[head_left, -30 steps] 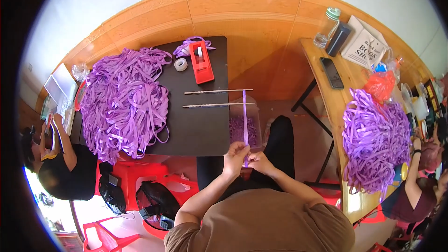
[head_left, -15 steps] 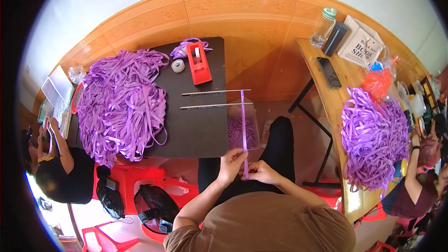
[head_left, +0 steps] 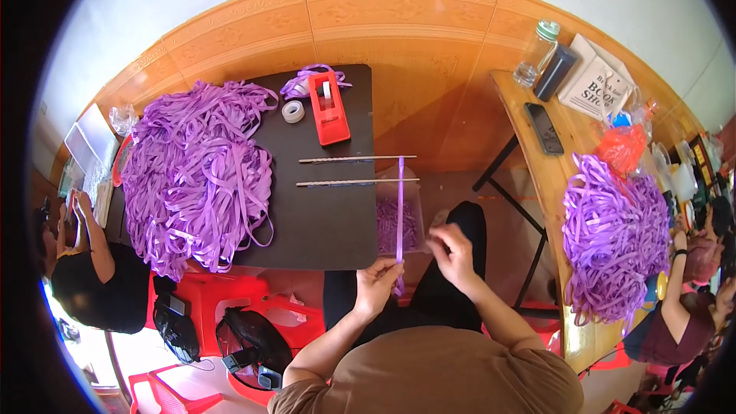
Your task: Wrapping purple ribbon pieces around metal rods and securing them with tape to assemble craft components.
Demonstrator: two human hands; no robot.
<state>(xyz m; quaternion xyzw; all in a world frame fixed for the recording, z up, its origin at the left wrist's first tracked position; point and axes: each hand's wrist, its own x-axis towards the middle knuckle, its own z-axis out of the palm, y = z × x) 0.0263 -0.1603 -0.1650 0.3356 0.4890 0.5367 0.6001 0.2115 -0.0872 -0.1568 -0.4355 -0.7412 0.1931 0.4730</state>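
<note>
A narrow purple ribbon (head_left: 400,218) hangs in a long loop over two thin metal rods (head_left: 356,182), which jut past the right edge of the dark table. My left hand (head_left: 376,285) is closed, pinching the ribbon's lower part between thumb and fingers above my lap. A short tail of ribbon shows below the grip. To the right, my right hand (head_left: 455,255) is raised off the ribbon over my thigh; its bent fingers are blurred, so whether they hold anything cannot be made out. Beyond the ribbon stands a clear plastic bin (head_left: 395,222) with purple pieces inside.
A large heap of purple ribbon (head_left: 199,176) covers the left of the dark table (head_left: 307,234). Nearby are a red tape dispenser (head_left: 330,111) and a tape roll (head_left: 292,112). The wooden table (head_left: 529,126) at right bears a phone (head_left: 544,129), bottles and more ribbon. People sit at both sides.
My right hand has left the ribbon's lower end and moved up and to the right. My left hand still pinches the ribbon. The whole view has shifted slightly.
</note>
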